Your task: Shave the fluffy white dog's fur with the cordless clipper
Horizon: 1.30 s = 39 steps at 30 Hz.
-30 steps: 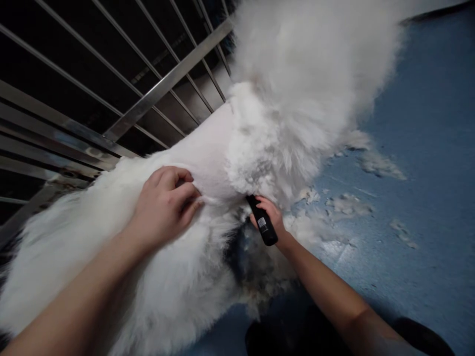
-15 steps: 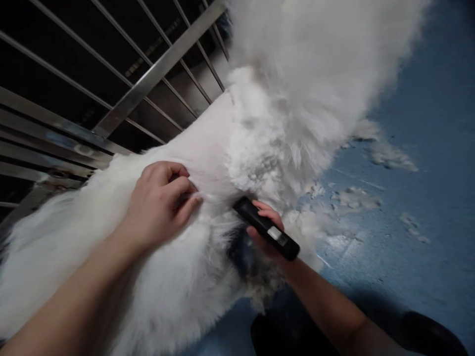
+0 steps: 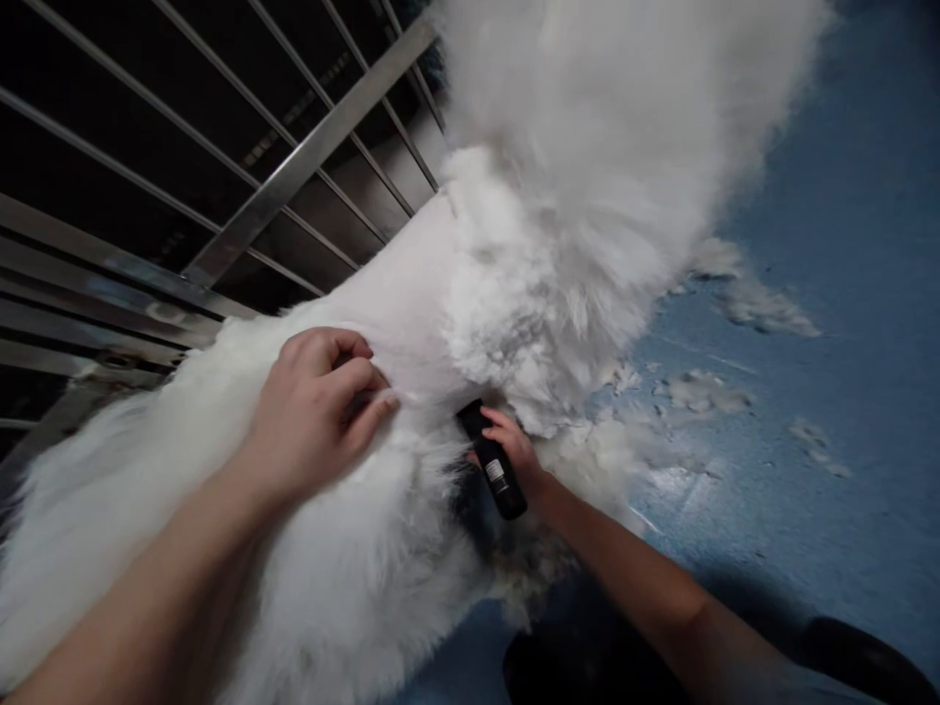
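A large animal with thick white fur (image 3: 352, 587) stretches across the view, with a shaved band of pale pink skin (image 3: 415, 284) round its middle. Curled against its side, my left hand (image 3: 315, 401) has its fingers bent and pressed together at the border of fur and bare skin; it seems to pinch the coat there. My right hand (image 3: 514, 450) grips a black hair clipper (image 3: 493, 470) with a white label. The clipper's head meets the lower edge of the shaved patch, its blade hidden. Loosened fur (image 3: 506, 294) bunches beside the bare skin.
Metal cage bars (image 3: 308, 162) stand close behind the animal at upper left. Tufts of cut fur (image 3: 701, 392) lie on the blue floor (image 3: 844, 294) at right. Dark shoes (image 3: 867, 656) show at the bottom edge.
My right hand has turned the clipper more upright, its rear end swinging left and inward, while the head stays near the same spot. My left hand keeps its place on the fur.
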{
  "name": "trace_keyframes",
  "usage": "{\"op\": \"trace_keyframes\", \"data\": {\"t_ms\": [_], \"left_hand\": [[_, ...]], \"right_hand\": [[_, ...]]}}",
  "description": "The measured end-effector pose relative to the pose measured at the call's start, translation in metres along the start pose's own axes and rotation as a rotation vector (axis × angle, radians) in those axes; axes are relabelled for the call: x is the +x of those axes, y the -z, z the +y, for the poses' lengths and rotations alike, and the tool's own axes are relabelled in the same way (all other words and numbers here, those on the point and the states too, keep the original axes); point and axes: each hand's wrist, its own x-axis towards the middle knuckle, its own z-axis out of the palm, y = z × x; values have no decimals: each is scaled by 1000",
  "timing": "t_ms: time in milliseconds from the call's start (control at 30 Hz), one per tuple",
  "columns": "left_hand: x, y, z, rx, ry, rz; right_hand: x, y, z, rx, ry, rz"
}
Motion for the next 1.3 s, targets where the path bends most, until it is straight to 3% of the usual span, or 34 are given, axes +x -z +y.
{"op": "trace_keyframes", "data": {"t_ms": [267,533,833,1033,1200,1300], "left_hand": [[0,1,0,-16,29,-8],[1,2,0,-13,5,-3],[2,2,-2,-22,-13,9],[1,0,-4,-16,-14,9],[2,0,-1,-37,20,-10],[2,0,1,-22,18,-7]], "right_hand": [[3,9,18,-86,84,-206],[-3,11,34,-225,198,-235],[-9,8,43,-250,187,-282],[1,21,48,-274,52,-281],[5,31,52,-224,86,-286],[12,36,59,-262,10,-282]]}}
